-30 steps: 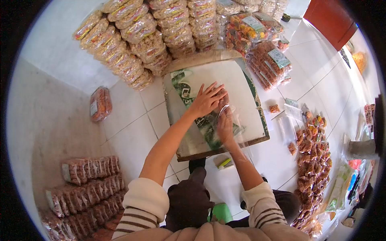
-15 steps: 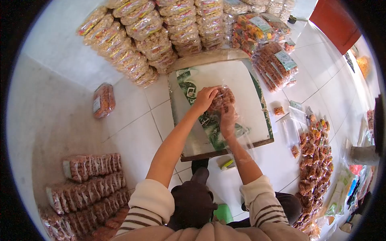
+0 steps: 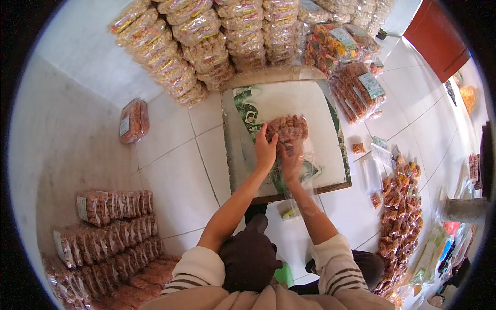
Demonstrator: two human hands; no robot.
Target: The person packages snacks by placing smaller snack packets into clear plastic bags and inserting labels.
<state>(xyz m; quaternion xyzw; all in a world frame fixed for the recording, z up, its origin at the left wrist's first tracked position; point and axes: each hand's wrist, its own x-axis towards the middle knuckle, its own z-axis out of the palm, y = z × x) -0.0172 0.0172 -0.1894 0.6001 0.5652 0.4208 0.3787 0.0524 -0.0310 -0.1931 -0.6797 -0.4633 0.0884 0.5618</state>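
Note:
A clear plastic bag of brown snack pieces (image 3: 293,124) lies on the low board-topped table in front of me. My left hand (image 3: 266,147) grips the bag's left side, fingers and thumb bent against it. At the near end, my right hand (image 3: 291,164) has its fingers curled on the snacks. Loose clear plastic stretches back from there over my right wrist and forearm; whether the hand is inside the bag or under its film I cannot tell. The worn white-and-green tabletop (image 3: 325,150) shows around both hands.
Tall stacks of bagged pale snacks (image 3: 196,46) stand behind the table. Packs of brown snacks (image 3: 356,90) sit at its far right corner. Rows of brown packs (image 3: 108,232) fill the lower left, and a long heap of small bags (image 3: 398,222) lies right. One pack (image 3: 134,121) leans by the wall.
My left hand has slid from the bag's far upper left down to its near left side. More of the snacks' far end shows. The camera view has shifted slightly.

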